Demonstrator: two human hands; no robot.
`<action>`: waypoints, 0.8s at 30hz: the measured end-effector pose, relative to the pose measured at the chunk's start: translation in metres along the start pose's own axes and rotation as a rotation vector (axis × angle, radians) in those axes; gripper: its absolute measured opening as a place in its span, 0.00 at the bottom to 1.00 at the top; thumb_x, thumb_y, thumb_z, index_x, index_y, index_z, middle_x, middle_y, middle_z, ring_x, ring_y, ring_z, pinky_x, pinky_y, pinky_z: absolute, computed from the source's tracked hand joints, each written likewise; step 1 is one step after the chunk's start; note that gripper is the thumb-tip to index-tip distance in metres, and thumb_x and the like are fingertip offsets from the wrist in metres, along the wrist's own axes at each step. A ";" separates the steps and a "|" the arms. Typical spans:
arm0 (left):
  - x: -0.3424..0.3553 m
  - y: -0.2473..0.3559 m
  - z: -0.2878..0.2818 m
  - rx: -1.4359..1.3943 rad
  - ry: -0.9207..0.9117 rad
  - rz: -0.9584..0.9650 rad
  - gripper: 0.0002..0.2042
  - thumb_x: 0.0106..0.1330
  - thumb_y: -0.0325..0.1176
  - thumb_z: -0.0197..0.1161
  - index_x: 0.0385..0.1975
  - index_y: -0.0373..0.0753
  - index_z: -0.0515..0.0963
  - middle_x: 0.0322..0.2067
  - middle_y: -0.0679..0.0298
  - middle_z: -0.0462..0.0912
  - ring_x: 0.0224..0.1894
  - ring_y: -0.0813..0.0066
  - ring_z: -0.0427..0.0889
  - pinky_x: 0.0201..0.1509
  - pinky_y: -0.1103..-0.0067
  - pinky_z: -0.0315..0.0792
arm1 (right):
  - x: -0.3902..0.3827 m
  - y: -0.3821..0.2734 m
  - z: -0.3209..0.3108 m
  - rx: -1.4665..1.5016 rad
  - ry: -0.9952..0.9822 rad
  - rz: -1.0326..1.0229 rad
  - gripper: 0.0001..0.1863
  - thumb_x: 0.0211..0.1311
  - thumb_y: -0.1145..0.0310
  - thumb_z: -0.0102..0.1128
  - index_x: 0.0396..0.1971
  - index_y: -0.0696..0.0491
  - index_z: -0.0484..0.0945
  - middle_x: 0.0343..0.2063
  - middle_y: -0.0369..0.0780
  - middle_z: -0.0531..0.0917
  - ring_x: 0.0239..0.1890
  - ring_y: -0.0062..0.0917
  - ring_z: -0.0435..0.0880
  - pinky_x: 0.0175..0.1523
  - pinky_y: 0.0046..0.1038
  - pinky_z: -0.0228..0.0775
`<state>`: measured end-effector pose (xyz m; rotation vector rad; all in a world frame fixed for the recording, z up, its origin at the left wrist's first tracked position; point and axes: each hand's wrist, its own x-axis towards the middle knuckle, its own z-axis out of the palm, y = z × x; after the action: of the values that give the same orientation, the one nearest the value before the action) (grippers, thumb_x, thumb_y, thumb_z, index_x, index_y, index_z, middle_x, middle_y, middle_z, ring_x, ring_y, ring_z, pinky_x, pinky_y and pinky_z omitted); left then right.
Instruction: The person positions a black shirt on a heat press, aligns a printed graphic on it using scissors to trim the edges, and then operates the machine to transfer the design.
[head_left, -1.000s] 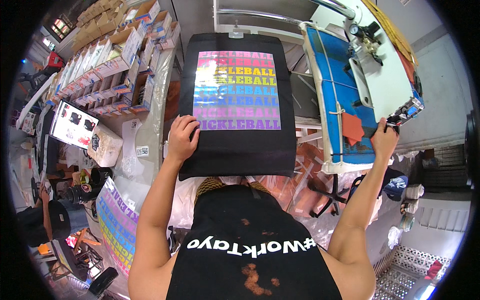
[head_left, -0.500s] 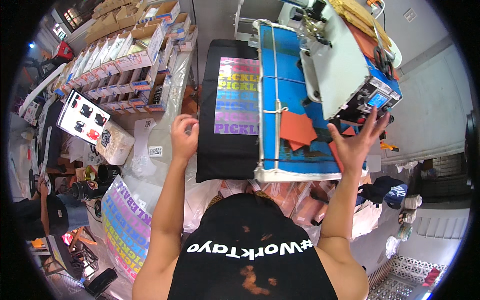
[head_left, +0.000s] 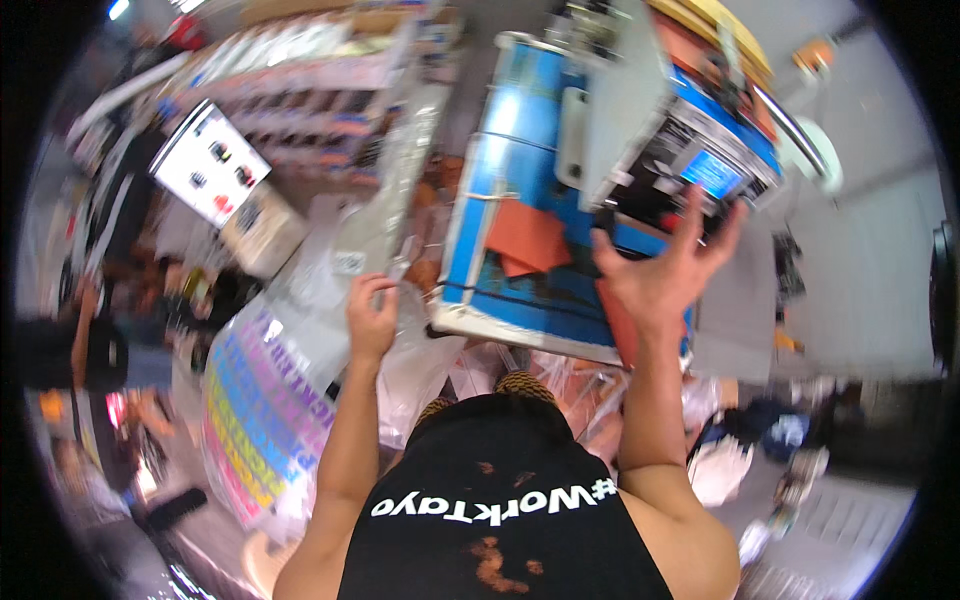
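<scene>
The hands were well apart: the right hand [head_left: 660,285] splayed at the heat press control box's lit screen [head_left: 710,173], contact unclear; the left hand [head_left: 372,315] half-curled, seemingly empty. The blue top plate [head_left: 530,180] lay before the person, hiding anything beneath, so pressing looked unfinished, though how much remained was unclear.

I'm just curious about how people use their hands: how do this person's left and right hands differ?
The left hand has loosely curled fingers, while the right hand has its fingers spread. The left hand is near whitish plastic sheeting; the right hand is by a dark control box. Both are bare, and neither visibly holds anything.
</scene>
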<state>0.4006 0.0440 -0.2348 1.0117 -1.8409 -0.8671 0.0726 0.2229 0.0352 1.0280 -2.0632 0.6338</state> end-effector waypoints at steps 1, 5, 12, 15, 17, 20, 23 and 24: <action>-0.018 0.010 -0.005 -0.007 -0.006 -0.011 0.04 0.61 0.25 0.64 0.34 0.35 0.81 0.42 0.53 0.81 0.48 0.57 0.80 0.55 0.69 0.73 | -0.002 0.004 0.000 -0.026 0.009 -0.009 0.60 0.30 0.48 0.84 0.70 0.47 0.65 0.70 0.62 0.51 0.72 0.60 0.54 0.71 0.52 0.57; -0.064 0.080 -0.006 -0.004 0.020 -0.025 0.03 0.60 0.26 0.64 0.32 0.36 0.80 0.41 0.53 0.80 0.47 0.54 0.80 0.55 0.67 0.73 | -0.001 -0.014 -0.007 0.039 0.168 -0.080 0.57 0.30 0.47 0.84 0.68 0.45 0.69 0.68 0.63 0.56 0.69 0.60 0.58 0.70 0.52 0.59; -0.165 0.141 -0.017 -0.105 -0.101 -0.119 0.05 0.59 0.28 0.64 0.34 0.36 0.79 0.41 0.55 0.79 0.46 0.54 0.80 0.51 0.67 0.74 | 0.000 -0.011 -0.016 0.236 0.172 -0.164 0.45 0.47 0.48 0.76 0.67 0.46 0.71 0.71 0.57 0.53 0.69 0.57 0.60 0.69 0.59 0.54; -0.224 0.110 0.023 0.022 -0.257 -0.126 0.07 0.60 0.31 0.64 0.35 0.37 0.79 0.41 0.55 0.80 0.45 0.54 0.80 0.50 0.66 0.75 | -0.007 0.007 -0.029 0.558 0.137 -0.229 0.31 0.59 0.59 0.70 0.62 0.51 0.74 0.69 0.56 0.60 0.70 0.55 0.59 0.71 0.54 0.53; -0.249 0.121 0.046 0.030 -0.278 -0.015 0.07 0.60 0.31 0.64 0.35 0.38 0.79 0.40 0.56 0.80 0.45 0.54 0.80 0.50 0.65 0.75 | -0.019 0.027 -0.043 0.567 0.148 -0.304 0.27 0.61 0.61 0.68 0.59 0.55 0.76 0.66 0.54 0.65 0.70 0.53 0.61 0.70 0.53 0.54; -0.264 0.130 0.054 0.118 -0.257 0.097 0.07 0.61 0.33 0.64 0.35 0.39 0.79 0.38 0.57 0.79 0.44 0.54 0.80 0.49 0.63 0.75 | -0.028 0.054 -0.014 0.649 -0.006 -0.367 0.22 0.64 0.64 0.65 0.54 0.59 0.78 0.60 0.52 0.72 0.65 0.50 0.68 0.67 0.49 0.60; -0.262 0.186 0.000 0.132 -0.216 0.031 0.06 0.61 0.33 0.64 0.34 0.39 0.79 0.38 0.57 0.79 0.44 0.54 0.80 0.49 0.64 0.75 | -0.019 0.040 -0.018 0.394 -0.258 -0.403 0.23 0.65 0.58 0.62 0.55 0.56 0.77 0.48 0.51 0.81 0.53 0.48 0.80 0.57 0.48 0.70; -0.269 0.207 -0.019 0.172 -0.169 -0.056 0.06 0.62 0.33 0.63 0.34 0.39 0.79 0.37 0.57 0.79 0.44 0.54 0.80 0.49 0.64 0.74 | -0.014 0.031 -0.021 0.314 -0.395 -0.370 0.25 0.65 0.56 0.61 0.57 0.55 0.76 0.47 0.50 0.82 0.52 0.48 0.80 0.56 0.49 0.70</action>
<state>0.4408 0.3687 -0.1424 1.1299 -2.0664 -0.8609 0.0608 0.2616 0.0337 1.7877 -2.0517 0.6063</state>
